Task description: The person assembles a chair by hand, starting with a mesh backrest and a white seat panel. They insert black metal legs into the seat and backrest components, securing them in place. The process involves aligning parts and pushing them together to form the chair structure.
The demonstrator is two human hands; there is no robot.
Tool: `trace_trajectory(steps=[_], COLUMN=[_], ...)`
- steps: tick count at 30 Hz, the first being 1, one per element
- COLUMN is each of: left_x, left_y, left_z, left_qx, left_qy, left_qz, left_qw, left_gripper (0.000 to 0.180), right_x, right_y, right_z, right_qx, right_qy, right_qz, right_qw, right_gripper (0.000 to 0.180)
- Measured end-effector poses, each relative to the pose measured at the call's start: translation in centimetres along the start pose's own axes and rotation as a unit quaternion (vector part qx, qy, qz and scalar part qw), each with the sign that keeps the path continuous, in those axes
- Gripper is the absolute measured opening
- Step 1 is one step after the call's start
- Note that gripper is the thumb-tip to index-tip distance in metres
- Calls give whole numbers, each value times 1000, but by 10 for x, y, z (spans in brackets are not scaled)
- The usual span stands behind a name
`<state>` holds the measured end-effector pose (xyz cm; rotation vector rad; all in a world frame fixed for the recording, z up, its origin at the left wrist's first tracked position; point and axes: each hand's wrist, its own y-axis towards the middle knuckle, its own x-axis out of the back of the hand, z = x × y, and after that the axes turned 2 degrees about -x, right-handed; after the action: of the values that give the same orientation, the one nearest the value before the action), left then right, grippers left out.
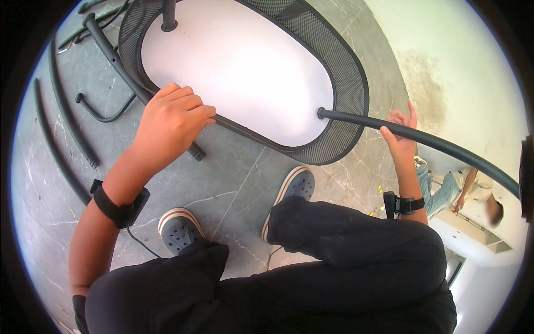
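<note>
An oval basket with a black mesh wall (349, 83) and a white base (239, 61) is tilted in front of my feet. My left hand (175, 117) is closed over its near rim, fingers wrapped around the edge. A long curved black tube (434, 140) runs from a round fitting at the right end of the white base out to the right. Behind this tube is my right hand (405, 146), open, with the tube crossing its palm. Its thumb touches the tube's lower side, one finger points up, and the other fingers are partly hidden. Another black tube (169, 14) stands at the base's far left.
Several loose black tubes lie on the grey tiled floor at left, including a long curved one (69, 106) and a hooked one (108, 118). A straight tube (114, 58) passes beneath the basket's edge. At far right, a person (445, 189) is near a pale wall (445, 50).
</note>
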<state>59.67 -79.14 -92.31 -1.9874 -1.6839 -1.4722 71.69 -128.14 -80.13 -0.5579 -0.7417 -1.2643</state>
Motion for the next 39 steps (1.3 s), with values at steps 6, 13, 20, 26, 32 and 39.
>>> trace_trajectory(steps=[6,13,20,26,32,39], left_x=[1,0,-2,2,1,-1], left_y=[-1,0,-2,-1,-1,2], left_z=[0,0,2,-1,-1,-2], left_qx=[1,-1,-8,-4,0,-1], left_qy=[2,-4,-5,3,2,3], left_qz=[2,0,-8,4,4,2], left_qw=[1000,1000,1000,1000,1000,1000], left_gripper=[16,16,14,13,15,15], right_x=[-5,-5,-4,8,-4,-4], right_y=[0,2,7,9,5,2], right_z=[5,17,24,16,12,-4], right_qx=[-79,-14,-33,-162,-26,-8], right_qy=[-14,79,55,-34,112,38], right_qz=[10,39,-8,0,73,30], right_qw=[997,996,998,986,991,999], right_gripper=[94,90,86,86,78,76])
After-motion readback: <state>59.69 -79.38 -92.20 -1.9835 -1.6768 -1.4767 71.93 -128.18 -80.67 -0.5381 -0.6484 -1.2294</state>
